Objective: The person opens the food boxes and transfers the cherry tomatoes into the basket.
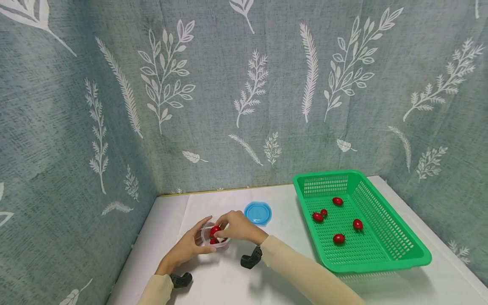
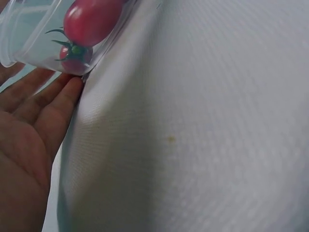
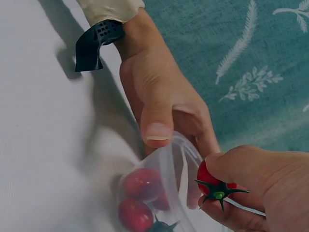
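Apparently right at the mouth of a clear container (image 3: 169, 163), a red tomato (image 3: 204, 177) is pinched between the thumb and fingers of the right grip (image 1: 237, 225), which covers part of it. The left grip (image 1: 186, 248) spans the container's wall, its far fingers partly hidden. Tomatoes inside overlap too much to count. Beyond, a blue lid (image 1: 258, 213) and a green basket (image 1: 371, 252) of more tomatoes (image 1: 339, 239) share the white counter (image 1: 217, 286); sleeves (image 1: 301, 264) run out of frame.

Tomatoes (image 1: 339, 239) are red, basket (image 1: 373, 267) green, lid (image 1: 258, 213) blue, curtain (image 1: 217, 63) white-leafed grey-blue.
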### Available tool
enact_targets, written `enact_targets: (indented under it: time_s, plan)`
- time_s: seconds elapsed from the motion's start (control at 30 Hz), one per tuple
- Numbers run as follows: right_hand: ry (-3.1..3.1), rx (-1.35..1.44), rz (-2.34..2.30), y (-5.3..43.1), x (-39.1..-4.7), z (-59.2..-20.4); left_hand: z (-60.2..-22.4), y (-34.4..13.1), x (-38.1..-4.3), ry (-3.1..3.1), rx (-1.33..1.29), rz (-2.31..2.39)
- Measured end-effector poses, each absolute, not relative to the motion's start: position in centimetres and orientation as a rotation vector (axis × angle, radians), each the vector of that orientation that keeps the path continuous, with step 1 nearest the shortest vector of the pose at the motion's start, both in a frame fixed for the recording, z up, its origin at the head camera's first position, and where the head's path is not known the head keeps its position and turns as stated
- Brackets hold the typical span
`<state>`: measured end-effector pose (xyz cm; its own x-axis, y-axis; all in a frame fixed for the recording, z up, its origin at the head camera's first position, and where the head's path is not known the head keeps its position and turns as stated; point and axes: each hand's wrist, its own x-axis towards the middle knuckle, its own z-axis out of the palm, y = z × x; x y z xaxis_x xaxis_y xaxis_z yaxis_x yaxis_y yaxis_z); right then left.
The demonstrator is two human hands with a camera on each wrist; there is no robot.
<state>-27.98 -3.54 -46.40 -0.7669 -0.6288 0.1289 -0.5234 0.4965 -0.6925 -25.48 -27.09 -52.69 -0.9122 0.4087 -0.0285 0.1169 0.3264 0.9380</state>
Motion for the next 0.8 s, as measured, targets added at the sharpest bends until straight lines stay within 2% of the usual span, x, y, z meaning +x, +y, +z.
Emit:
enact_targets:
  time_s: [0.8]
  plan:
    - [2.636,-0.967,-1.197,1.5,-27.6,-42.9,-52.8,-26.6,-25.4,2.478,0.390,1.559]
